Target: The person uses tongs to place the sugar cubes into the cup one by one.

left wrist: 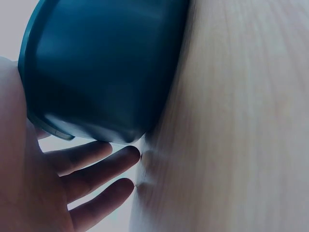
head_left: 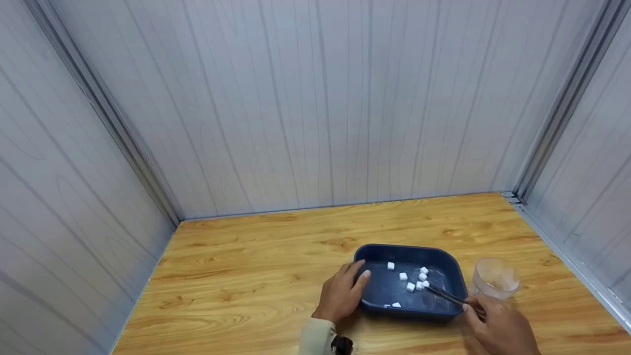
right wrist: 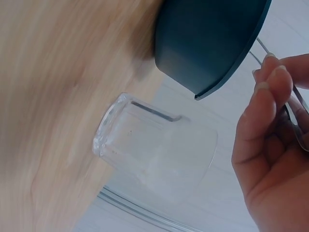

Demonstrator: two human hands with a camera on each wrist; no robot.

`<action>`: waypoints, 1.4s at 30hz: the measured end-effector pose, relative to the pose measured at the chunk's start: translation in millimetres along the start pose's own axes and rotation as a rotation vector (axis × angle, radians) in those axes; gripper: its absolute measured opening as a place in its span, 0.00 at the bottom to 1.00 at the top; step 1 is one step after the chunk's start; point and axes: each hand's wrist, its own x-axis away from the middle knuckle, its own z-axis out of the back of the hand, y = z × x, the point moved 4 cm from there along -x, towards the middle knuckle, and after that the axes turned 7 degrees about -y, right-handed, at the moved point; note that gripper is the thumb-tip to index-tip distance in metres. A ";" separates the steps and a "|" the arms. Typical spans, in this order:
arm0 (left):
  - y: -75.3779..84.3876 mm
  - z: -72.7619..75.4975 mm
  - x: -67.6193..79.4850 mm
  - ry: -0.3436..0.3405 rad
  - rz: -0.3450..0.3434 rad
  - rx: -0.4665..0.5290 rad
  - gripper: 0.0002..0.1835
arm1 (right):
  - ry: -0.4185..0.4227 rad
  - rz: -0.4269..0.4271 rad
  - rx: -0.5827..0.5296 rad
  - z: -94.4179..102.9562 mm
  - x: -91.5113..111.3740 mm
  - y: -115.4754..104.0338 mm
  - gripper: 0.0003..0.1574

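Note:
A dark blue rectangular tray (head_left: 382, 288) holds several small white cubes (head_left: 403, 276), most of them grouped right of its middle. My left hand (head_left: 340, 293) holds the tray's left side, thumb over the rim; the left wrist view shows three fingers (left wrist: 99, 171) spread beside the outer wall, tips near the table. In my right hand (head_left: 503, 323) are metal tweezers (head_left: 447, 295), pinched between thumb and fingers and slanting over the tray's right rim. Their tips are at a white cube (head_left: 426, 284) in the group. The bend of the tweezers shows in the right wrist view.
A clear plastic cup (head_left: 495, 278) stands upright on the wood-grain table (head_left: 246, 276), just right of the tray and close to my right hand. Pale panel walls (head_left: 305, 108) enclose the table at the back and both sides.

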 end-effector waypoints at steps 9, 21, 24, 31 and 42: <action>-0.8 0.2 -0.2 -0.009 0.005 0.008 0.31 | -0.005 -0.026 0.004 2.7 -1.0 3.4 0.04; -0.7 -0.2 -0.2 -0.006 -0.002 0.008 0.31 | 0.115 0.028 0.004 9.5 1.1 5.8 0.07; -0.5 -0.4 -0.4 0.000 -0.004 0.005 0.31 | 0.141 0.042 0.011 11.4 1.4 5.4 0.07; 0.8 0.2 -0.9 0.005 -0.010 0.018 0.31 | 0.155 0.027 0.008 15.9 1.6 6.0 0.05; -1.4 1.1 0.2 0.003 0.001 0.024 0.31 | 0.134 -0.013 0.006 23.1 -3.1 9.1 0.06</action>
